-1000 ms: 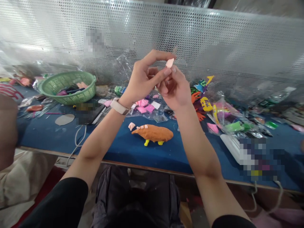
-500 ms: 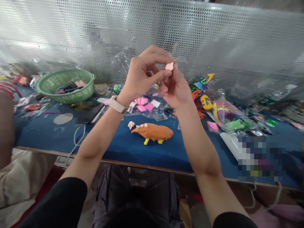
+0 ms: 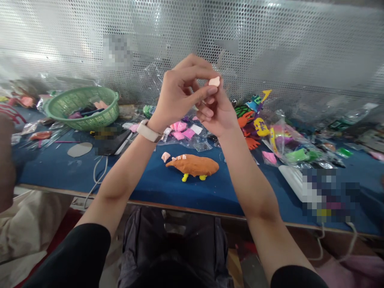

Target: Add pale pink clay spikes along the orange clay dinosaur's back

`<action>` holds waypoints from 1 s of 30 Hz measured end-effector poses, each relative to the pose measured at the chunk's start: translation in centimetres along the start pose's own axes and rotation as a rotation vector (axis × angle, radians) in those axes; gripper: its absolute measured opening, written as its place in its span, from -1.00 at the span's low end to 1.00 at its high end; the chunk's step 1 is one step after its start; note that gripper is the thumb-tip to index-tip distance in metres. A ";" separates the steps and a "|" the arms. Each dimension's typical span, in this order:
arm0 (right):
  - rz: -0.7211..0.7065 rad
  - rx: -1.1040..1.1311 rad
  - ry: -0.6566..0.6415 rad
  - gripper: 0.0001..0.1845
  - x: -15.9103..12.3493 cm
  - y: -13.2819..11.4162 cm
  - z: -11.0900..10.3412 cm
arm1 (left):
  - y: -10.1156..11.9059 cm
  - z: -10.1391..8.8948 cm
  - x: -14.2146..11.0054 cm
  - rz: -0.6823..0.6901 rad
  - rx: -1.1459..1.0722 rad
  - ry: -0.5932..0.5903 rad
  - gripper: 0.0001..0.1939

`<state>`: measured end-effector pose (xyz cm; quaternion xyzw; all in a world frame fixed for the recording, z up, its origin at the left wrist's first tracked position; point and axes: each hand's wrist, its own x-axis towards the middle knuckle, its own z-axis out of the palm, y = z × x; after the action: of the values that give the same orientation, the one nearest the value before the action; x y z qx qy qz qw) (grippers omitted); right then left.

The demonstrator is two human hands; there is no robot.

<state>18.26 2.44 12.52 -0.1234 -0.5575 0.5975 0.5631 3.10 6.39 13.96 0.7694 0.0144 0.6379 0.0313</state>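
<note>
Both my hands are raised in front of the perforated metal screen, pinching one small pale pink clay piece (image 3: 214,81) between their fingertips. My left hand (image 3: 180,94), with a watch on its wrist, closes thumb and forefinger on the piece. My right hand (image 3: 217,112) grips it from below, fingers curled. Beneath them on the blue table (image 3: 60,168) lies an orange clay animal (image 3: 195,165) with yellow feet and small pink spikes along its back. A loose pink clay lump (image 3: 165,157) sits just left of its nose.
A green basket (image 3: 81,107) with clay bits stands at the back left. Plastic bags of pink clay (image 3: 183,133) lie behind the animal, and colourful clay figures and bags (image 3: 270,136) crowd the right. Another person's arm (image 3: 7,160) shows at the left edge.
My left forefinger has curled down from pointing outward, closing onto the pink piece. Both hands stay raised in almost the same spot.
</note>
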 end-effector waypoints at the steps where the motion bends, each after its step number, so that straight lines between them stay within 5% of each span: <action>1: 0.002 -0.017 0.009 -0.40 0.0 0.0 0.0 | 0.0 0.0 0.0 -0.003 0.000 0.002 -0.76; 8: -0.027 -0.075 -0.003 -0.25 0.1 0.0 -0.2 | 0.4 0.2 -0.1 -0.006 -0.068 0.024 -0.78; 14: -0.004 -0.151 0.102 -0.35 0.2 0.4 0.0 | 0.4 0.2 0.0 0.018 -0.061 0.036 -0.75; 20: -0.023 -0.126 0.056 -0.36 0.0 0.3 0.5 | 0.7 0.2 0.0 -0.005 0.034 0.039 -0.70; 30: 0.013 -0.044 0.094 -0.31 0.2 0.3 0.6 | -0.4 0.1 0.0 0.068 -0.116 0.043 -0.79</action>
<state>17.53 2.38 12.60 -0.1672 -0.5424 0.5822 0.5821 3.17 6.75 13.88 0.7523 -0.0481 0.6549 0.0541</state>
